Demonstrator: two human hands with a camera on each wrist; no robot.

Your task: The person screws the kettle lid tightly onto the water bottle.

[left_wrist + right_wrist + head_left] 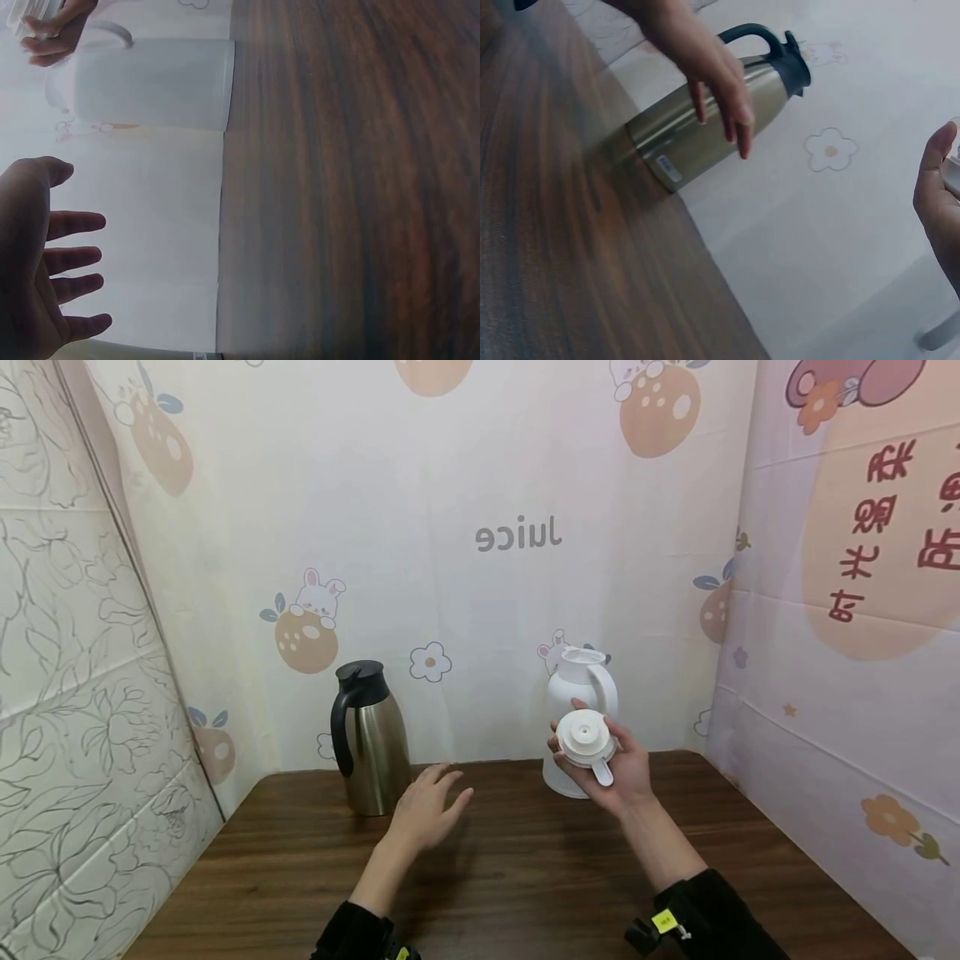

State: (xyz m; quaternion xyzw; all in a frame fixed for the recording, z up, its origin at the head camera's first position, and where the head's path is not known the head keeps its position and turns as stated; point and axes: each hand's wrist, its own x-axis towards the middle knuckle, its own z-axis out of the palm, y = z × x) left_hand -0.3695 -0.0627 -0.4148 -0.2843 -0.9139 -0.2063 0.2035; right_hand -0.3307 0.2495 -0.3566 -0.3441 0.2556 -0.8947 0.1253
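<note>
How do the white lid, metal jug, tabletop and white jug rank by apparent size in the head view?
1. Tabletop
2. Metal jug and white jug: too alike to rank
3. White lid

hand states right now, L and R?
Left hand: open, holding nothing.
Right hand: closed around the white lid.

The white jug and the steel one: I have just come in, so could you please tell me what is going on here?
A person's right grip holds a white lid in front of the white jug, which stands upright. The left grip, fingers spread, holds nothing and hangs above the brown table near the steel jug. That jug also stands upright, with its black top on.
</note>
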